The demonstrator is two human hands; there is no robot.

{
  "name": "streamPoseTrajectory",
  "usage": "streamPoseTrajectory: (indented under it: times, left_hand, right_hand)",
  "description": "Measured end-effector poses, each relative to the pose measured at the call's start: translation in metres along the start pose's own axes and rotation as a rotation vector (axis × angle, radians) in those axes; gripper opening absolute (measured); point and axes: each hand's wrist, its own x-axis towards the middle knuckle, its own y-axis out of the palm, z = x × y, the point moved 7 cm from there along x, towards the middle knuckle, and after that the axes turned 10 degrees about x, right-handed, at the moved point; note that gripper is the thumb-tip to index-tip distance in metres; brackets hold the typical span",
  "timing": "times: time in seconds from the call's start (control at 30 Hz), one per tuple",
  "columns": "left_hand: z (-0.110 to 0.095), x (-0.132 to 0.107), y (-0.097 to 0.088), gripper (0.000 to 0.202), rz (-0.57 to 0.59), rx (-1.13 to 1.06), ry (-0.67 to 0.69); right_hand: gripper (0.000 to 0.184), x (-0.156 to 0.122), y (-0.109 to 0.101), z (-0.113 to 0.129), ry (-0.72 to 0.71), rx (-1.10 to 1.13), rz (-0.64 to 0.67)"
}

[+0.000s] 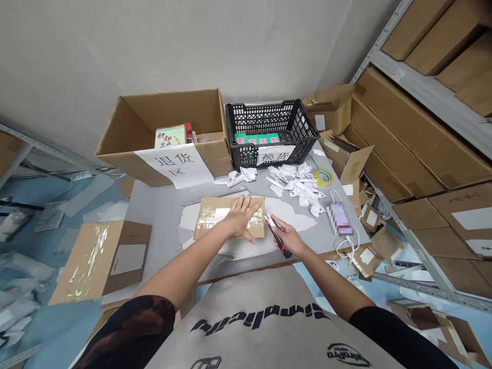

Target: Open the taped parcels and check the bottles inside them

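Observation:
A flat cardboard box [205, 215] with clear tape and a white label lies on the table in front of me. My left hand [240, 218] rests on top of it, fingers spread over its right half. In my right hand [287, 237] is a red and black utility knife [280, 241], its front end pointing up and left beside the box's right edge. My fingers wrap around the knife's handle. I cannot tell whether the blade touches the cardboard. Beneath the box, the grey table covering is worn into a pale patch [295, 218].
Behind stand a large open carton [130, 148] holding books and a black plastic crate [272, 123] with small green boxes. Crumpled paper [295, 182], a yellow tape roll [324, 177] and a cabled phone [340, 218] lie right. Another carton [100, 256] stands left; shelving [430, 256] borders the right.

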Motion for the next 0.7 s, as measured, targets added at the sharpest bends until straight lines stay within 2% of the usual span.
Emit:
streamPoseTrajectory:
  times: [0.07, 0.27, 0.4, 0.7]
  left_hand:
    - [0.0, 0.001, -0.001, 0.149, 0.004, 0.012, -0.009]
    - [-0.002, -0.001, -0.006, 0.143, -0.077, 0.023, -0.007]
    - [-0.002, 0.001, -0.005, 0.144, -0.071, 0.021, -0.004]
    - [-0.003, -0.001, -0.008, 0.142, -0.085, 0.02, 0.008]
  right_hand:
    - [0.064, 0.003, 0.0, 0.002, -0.01, -0.019, 0.019]
    - [0.069, -0.003, 0.002, 0.01, -0.006, -0.042, 0.114]
    - [0.071, -0.006, 0.002, 0.012, 0.016, -0.043, 0.138]
    - [0.069, -0.007, -0.007, 0.011, -0.01, -0.24, 0.202]
